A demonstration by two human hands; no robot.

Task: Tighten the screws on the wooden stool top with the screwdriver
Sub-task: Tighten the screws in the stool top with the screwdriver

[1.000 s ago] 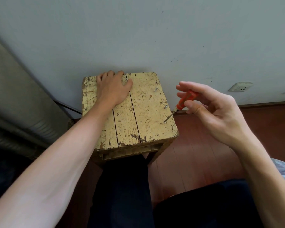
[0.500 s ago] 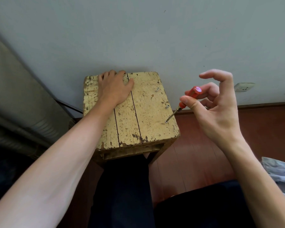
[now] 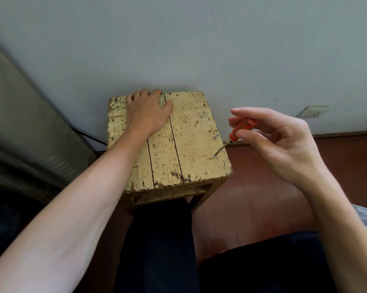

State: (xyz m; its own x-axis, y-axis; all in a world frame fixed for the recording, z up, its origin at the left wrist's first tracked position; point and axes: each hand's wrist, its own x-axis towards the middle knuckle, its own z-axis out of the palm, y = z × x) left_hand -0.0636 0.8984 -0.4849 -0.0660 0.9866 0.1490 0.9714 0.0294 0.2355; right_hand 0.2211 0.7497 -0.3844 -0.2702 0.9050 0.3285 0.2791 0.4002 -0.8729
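Left hand (image 3: 147, 114) palm-down, fingers relaxed, pressing stool top (image 3: 191, 144) at 11 o'clock corner. Right hand (image 3: 280, 140) pinches orange screwdriver (image 3: 239, 129) handle with curled fingers; tip in screw (image 3: 215, 156) at top's 4 o'clock edge. Another screw (image 3: 216, 136) at 3 o'clock.

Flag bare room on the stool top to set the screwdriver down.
Free: stool top middle and right planks, bordered by the left forearm, the near screw and the front edge. Crowded: right edge, three screws with the screwdriver on the nearest; far left, under the left hand.
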